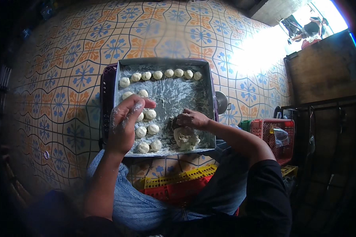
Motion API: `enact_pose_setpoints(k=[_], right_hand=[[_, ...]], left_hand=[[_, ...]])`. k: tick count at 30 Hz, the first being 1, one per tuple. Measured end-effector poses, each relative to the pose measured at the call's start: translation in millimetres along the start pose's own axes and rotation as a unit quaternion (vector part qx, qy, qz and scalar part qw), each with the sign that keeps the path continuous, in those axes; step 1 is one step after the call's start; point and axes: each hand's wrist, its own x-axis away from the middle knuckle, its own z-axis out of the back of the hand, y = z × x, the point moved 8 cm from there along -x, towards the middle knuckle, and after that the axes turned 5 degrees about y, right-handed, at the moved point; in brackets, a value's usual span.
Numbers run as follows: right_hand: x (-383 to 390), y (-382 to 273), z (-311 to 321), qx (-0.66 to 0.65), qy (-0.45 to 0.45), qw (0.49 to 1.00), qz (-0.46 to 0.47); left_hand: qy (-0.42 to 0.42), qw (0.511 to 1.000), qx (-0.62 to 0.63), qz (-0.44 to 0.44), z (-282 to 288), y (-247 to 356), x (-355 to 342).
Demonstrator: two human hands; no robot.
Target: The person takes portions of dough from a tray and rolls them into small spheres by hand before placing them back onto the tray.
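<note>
A floured metal baking tray lies in front of me on a dark purple crate. Several small round dough balls line its far edge, and more run down its left side. My left hand, dusted with flour, hovers over the left column with fingers curled; whether it holds a ball I cannot tell. My right hand presses on the top of a larger lump of dough at the tray's near right corner.
The floor is patterned tile in blue and orange. A red and yellow plastic crate sits under my knees. A red basket stands at the right beside a dark wooden cabinet. A round metal lid peeks from behind the tray.
</note>
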Motion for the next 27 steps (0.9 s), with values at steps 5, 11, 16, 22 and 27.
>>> enact_pose_setpoints(k=[5, 11, 16, 22, 27], right_hand=[[-4, 1, -3, 0.016, 0.071, 0.997, -0.001], [-22, 46, 61, -0.021, 0.253, 0.956, -0.145], [-71, -19, 130, -0.461, 0.322, 0.747, -0.355], [-81, -102, 144, -0.414, 0.277, 0.837, -0.225], [-77, -90, 169, -0.336, 0.441, 0.795, -0.248]], left_hand=[[-0.007, 1.0, 0.007, 0.001, -1, -2, 2], [-0.03, 1.0, -0.001, -0.002, -6, -13, -11], [0.066, 0.995, -0.004, 0.08, 12, -84, -26], [-0.048, 0.856, 0.385, 0.341, -60, -108, -8], [0.002, 0.892, 0.367, 0.265, -56, -116, -17]])
